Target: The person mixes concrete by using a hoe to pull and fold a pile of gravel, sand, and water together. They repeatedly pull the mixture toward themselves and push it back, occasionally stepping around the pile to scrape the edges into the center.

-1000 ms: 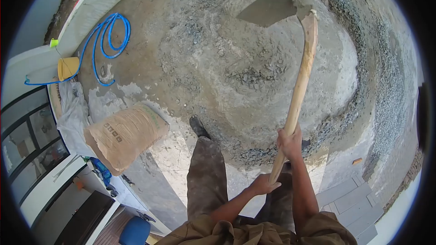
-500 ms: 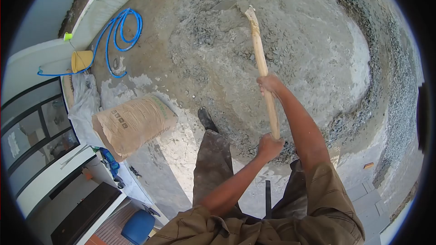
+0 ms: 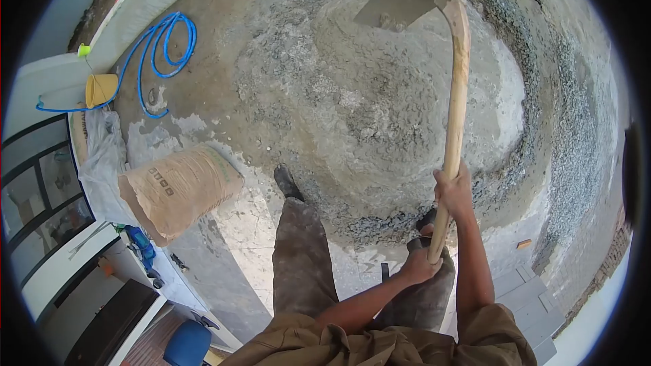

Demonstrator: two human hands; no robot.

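A hoe with a long pale wooden handle (image 3: 458, 88) and a wide, cement-smeared blade (image 3: 399, 4) is in both my hands. My left hand (image 3: 420, 265) is wrapped round the butt end of the handle, close to my right leg. Higher up the shaft, my right hand (image 3: 456, 191) is closed round the wood. The blade is lifted at the far side of a grey heap of cement and gravel mix (image 3: 380, 95). Wet mix clings around the blade's socket.
To my left lies a big paper cement sack (image 3: 183, 190). Beyond it are a yellow bucket (image 3: 100, 91) and a coiled blue hose (image 3: 163, 54). Loose gravel (image 3: 576, 142) rings the heap on the right. A blue drum (image 3: 188, 344) stands at the lower left.
The hoe has swung up and to the right, its blade coming out of the mix into sight. My right hand has moved down the handle, nearer my left, and both hands are lower.
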